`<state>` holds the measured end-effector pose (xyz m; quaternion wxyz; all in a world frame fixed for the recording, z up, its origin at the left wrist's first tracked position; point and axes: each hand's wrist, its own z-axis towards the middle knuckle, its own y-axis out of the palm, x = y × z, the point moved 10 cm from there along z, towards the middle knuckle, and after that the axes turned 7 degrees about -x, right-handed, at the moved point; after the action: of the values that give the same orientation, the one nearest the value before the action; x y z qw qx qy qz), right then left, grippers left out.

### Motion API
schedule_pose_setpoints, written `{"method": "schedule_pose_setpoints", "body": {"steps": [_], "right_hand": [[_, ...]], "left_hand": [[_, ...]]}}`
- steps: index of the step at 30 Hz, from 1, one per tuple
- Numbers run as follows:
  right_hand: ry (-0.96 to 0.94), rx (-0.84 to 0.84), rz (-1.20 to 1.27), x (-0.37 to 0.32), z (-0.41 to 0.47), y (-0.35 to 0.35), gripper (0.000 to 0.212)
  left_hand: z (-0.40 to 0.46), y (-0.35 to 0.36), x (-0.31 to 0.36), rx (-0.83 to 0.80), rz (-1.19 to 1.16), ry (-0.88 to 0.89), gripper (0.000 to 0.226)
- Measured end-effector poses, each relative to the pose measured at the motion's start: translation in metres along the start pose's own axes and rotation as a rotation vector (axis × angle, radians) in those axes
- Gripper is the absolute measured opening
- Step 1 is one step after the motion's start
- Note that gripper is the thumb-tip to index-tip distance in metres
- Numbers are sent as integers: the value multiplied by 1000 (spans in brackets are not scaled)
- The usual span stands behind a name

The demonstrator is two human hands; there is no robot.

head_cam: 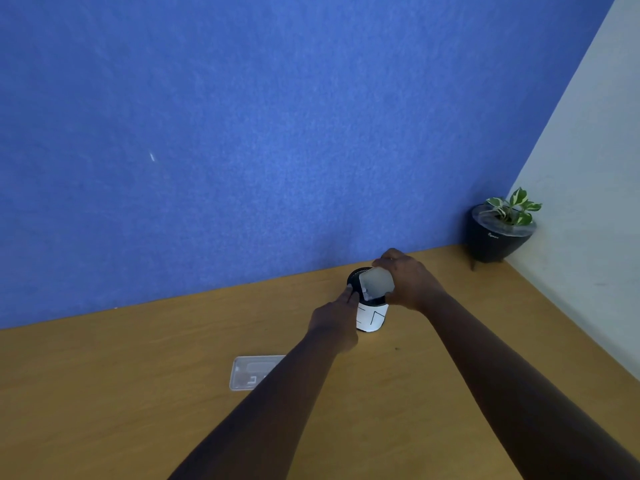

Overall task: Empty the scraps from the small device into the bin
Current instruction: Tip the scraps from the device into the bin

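A small black mesh bin (pixel 371 315) with a white paper label stands upright on the wooden desk, near the blue wall. My right hand (pixel 410 280) holds a small pale grey device (pixel 375 283) tilted over the bin's mouth. My left hand (pixel 334 315) rests against the bin's left rim, fingers touching its edge. No scraps can be made out; the inside of the bin is hidden by the device.
A clear plastic tray lid (pixel 252 372) lies flat on the desk (pixel 138 393), partly under my left forearm. A black plant pot (pixel 497 237) stands in the back right corner, where the blue wall meets a white wall.
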<state>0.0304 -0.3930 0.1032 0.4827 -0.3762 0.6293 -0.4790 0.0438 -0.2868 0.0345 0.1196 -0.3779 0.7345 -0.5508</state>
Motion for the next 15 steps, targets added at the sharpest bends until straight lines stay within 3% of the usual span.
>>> {"method": "schedule_pose_setpoints", "body": {"steps": [15], "right_hand": [[-295, 89, -302, -20, -13, 1, 52]], "left_hand": [[1, 0, 0, -24, 23, -6, 80]]}}
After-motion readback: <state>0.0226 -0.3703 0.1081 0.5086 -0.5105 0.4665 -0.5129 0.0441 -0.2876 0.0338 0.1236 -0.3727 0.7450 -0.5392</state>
